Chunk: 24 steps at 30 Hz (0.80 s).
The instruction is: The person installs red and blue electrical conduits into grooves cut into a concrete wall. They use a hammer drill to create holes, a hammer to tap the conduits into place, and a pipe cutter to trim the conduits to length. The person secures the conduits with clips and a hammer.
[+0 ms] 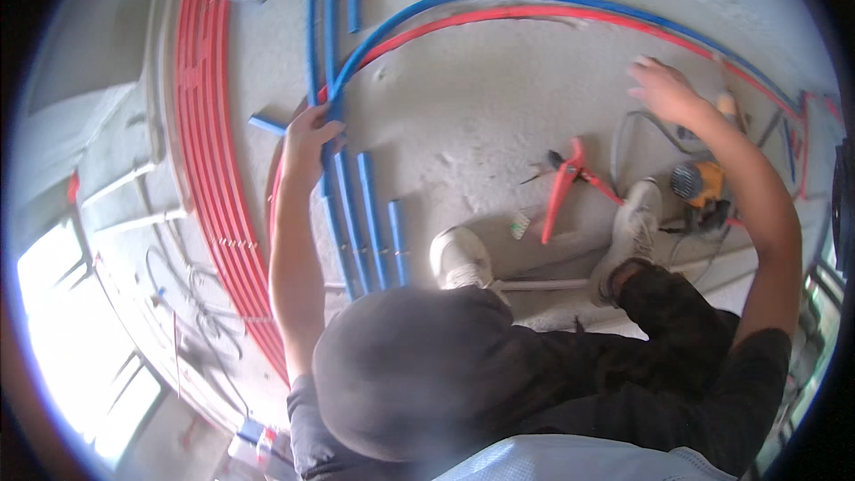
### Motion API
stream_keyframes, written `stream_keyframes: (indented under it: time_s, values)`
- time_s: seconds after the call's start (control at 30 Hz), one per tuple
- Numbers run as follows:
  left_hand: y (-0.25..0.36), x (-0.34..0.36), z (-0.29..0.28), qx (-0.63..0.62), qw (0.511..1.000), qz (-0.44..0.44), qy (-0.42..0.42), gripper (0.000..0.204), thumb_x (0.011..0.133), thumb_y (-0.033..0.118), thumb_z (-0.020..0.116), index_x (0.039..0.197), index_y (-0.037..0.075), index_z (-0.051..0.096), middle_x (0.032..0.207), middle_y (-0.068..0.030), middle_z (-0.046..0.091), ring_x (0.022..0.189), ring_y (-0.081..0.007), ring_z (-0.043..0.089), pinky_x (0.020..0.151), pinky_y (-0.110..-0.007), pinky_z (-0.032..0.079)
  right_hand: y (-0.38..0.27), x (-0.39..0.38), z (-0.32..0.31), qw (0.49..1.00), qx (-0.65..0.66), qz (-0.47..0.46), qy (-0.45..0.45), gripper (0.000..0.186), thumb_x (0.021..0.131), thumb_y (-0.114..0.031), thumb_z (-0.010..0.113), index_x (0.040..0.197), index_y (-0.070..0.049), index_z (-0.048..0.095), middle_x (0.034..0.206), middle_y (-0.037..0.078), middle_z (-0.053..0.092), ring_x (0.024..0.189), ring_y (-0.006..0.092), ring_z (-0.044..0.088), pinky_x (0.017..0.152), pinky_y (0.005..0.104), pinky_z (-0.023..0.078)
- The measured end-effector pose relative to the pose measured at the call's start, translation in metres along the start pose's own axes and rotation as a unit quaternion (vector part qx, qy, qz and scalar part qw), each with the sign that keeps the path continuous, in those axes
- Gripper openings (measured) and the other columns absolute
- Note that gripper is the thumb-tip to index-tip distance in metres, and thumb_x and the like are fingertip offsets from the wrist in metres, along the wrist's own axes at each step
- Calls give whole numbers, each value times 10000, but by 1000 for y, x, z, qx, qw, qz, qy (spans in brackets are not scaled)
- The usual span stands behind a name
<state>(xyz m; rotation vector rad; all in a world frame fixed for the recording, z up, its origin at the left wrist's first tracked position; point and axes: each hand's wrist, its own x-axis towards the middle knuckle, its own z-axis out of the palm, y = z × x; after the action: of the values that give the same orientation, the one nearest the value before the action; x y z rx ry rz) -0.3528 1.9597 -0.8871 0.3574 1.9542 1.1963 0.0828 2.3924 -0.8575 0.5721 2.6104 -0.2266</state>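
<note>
On the left, my left hand is closed around a blue pipe. That pipe arcs away to the upper right, with a red pipe running just inside its curve. Short straight blue pipes lie below the hand, and a blue offcut rests beside it. My right hand is raised at the right, its fingers apart and nothing in them, below the curved pipes. Red-handled pipe cutters lie on the floor between my hands, near my shoes.
Several parallel red pipes run along the floor at the left. An orange and black power tool with a grey cable sits by my right shoe. More blue pipes with red clips stretch toward the top.
</note>
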Motion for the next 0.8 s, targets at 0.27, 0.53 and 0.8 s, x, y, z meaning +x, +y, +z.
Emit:
stream_keyframes:
  time_s: [0.27,0.53,0.8]
  values:
    - [-26,13,3,146,981,5,130,231,1004,178,620,1137,3,690,702,-35,573,591,-126,558,533,-294,422,-13,-64,-90,978,-73,-36,-190,336,954,-259,665,1216,-53,621,1358,228,597,1256,406,594,1022,507,516]
    - [-8,20,-4,254,966,40,13,268,890,201,723,1030,-26,711,766,-58,656,695,-145,600,624,-321,462,-5,-197,-110,976,-27,103,-191,379,885,-168,728,1209,-32,587,1106,220,620,1046,434,627,896,523,516]
    - [2,14,-5,234,970,-3,-67,276,893,100,768,1102,-76,726,824,-111,690,609,-157,627,511,-261,493,38,-228,-33,994,40,53,-89,354,889,-80,708,1211,-2,582,1137,229,627,1116,430,601,941,501,490]
